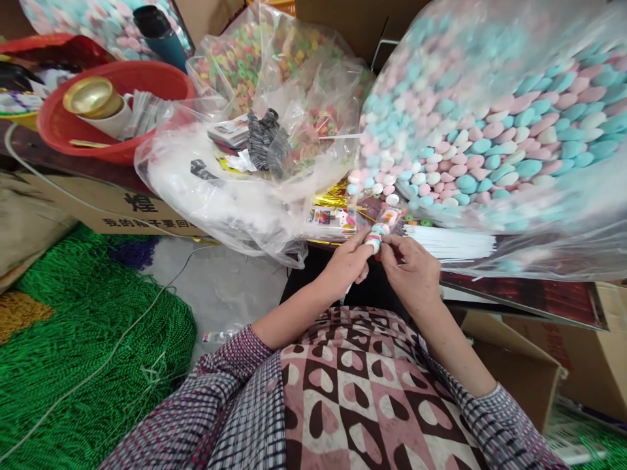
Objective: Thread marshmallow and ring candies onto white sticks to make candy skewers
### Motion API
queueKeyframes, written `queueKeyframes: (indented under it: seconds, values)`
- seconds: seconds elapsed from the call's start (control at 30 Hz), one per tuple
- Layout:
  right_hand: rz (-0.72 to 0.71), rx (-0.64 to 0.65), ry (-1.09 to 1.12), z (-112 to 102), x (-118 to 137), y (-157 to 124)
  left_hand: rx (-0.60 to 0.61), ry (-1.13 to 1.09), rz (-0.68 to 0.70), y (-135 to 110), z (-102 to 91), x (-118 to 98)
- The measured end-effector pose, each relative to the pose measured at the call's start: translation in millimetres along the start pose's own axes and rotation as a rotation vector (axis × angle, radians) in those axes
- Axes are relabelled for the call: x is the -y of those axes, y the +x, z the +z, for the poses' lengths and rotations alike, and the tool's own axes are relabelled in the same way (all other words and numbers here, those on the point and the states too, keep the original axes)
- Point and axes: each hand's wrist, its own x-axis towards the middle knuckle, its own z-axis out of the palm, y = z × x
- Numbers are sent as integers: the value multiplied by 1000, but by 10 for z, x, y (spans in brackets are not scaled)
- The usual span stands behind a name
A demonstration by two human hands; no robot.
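My left hand (pixel 347 264) and my right hand (pixel 414 271) meet at the table's front edge, both pinched round a small clear packet of candy pieces (pixel 381 230). The packet stands nearly upright between my fingertips, with pink, white and blue pieces showing inside. Just right of it lies a bundle of white sticks (pixel 450 243). A huge clear bag of pink, blue and white candies (pixel 494 124) rises right behind my hands. Gold twist ties (pixel 333 196) lie beside small printed packets (pixel 333 219) to the left of the packet.
A clear bag of multicoloured candy rings (pixel 255 52) sits at the back. A red basin (pixel 122 108) with a gold-lidded cup (pixel 93 98) stands at the left. Green netting (pixel 88 346) covers the floor on the left, cardboard boxes (pixel 578 352) on the right.
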Motion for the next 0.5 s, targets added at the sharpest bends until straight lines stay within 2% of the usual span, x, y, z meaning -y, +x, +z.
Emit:
queueKeyframes:
  seconds: [0.13,0.23,0.37,0.5]
  values:
    - [27,12,-59,9,-5,30,-29,25,24,1,1,17]
    - [89,67,-78,3,4,61,-43,20,14,6,10,35]
    - [169,133,20,-41,41,87,-54,7,-9,-6,8,38]
    - [167,116,98,-111,83,81,-16,-25,-30,-53,7,5]
